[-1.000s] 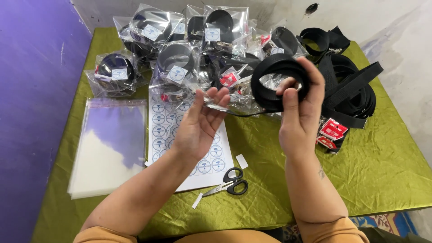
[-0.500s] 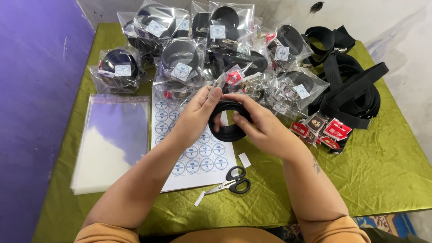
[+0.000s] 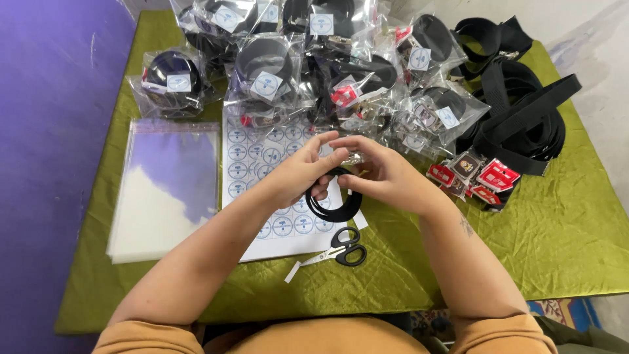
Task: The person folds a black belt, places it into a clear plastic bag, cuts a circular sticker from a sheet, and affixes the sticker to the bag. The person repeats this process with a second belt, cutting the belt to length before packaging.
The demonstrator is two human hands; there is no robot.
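**Coiled belt held over the sticker sheet, both hands closing the roll**

The worktop (image 3: 576, 249) carries a green cloth, and most of its far half is filled by a pile of bagged belts (image 3: 314, 72), each a black coil in a clear packet with a round label. To the right lie loose black belts (image 3: 517, 118), not yet bagged, with a few small red tags (image 3: 488, 178) just beside them. On the left sits a stack of clear bags (image 3: 167, 187), and next to it a white sticker sheet (image 3: 262, 177) of round labels.

Above that sheet both hands meet on one coiled belt (image 3: 334, 208). The left hand (image 3: 298, 174) curls its fingers over the top of the coil, pinching it near the buckle; the right hand (image 3: 386, 174) pinches the same spot from the other side, fingers pressed together on the belt.

Black-handled scissors (image 3: 344, 248) lie near the front edge, just below the coil.

By the look of it, the step is rolling and securing the belt; bagging it would call for keeping the coil tight while one hand lets go.
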